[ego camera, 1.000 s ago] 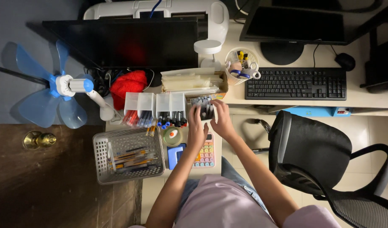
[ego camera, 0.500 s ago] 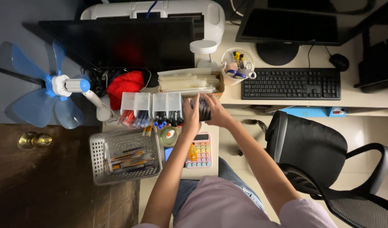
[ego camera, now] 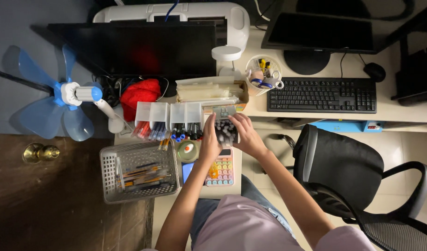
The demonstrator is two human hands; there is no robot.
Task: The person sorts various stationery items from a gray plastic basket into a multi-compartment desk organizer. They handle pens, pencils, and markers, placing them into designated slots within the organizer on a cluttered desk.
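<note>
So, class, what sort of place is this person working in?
Probably a home or small office desk for stationery: a keyboard below a monitor, clear pen compartments, and a grey basket of pens.

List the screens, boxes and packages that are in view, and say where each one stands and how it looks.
Large screen: far left of the desk, wide, black, dark.
Second monitor: far right, behind the black keyboard, black, dark, round foot.
Cardboard box: centre, brown, pale packets stacked inside.
Clear container of dark pens: held between left hand and right hand.
Calculator: under the hands, pastel keys, small display.
</note>
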